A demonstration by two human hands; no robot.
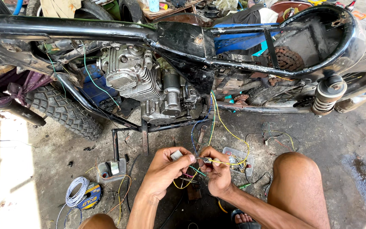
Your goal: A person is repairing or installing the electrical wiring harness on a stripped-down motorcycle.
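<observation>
My left hand (164,169) pinches a small grey rectangular part (176,154) between thumb and fingers. My right hand (217,171) holds the ends of thin yellow and coloured wires (225,162) close against the left hand's fingertips. The yellow wires (215,114) run up from my hands to the stripped motorcycle's engine (149,80). Both hands hover low over the concrete floor, between my bare knees.
The black motorcycle frame (106,29) spans the top, with its knobby front tyre (64,111) at left and a rear shock spring (326,95) at right. A clear plastic box (238,159), a white wire coil (76,191), a tape roll (92,196) and loose wires lie on the floor.
</observation>
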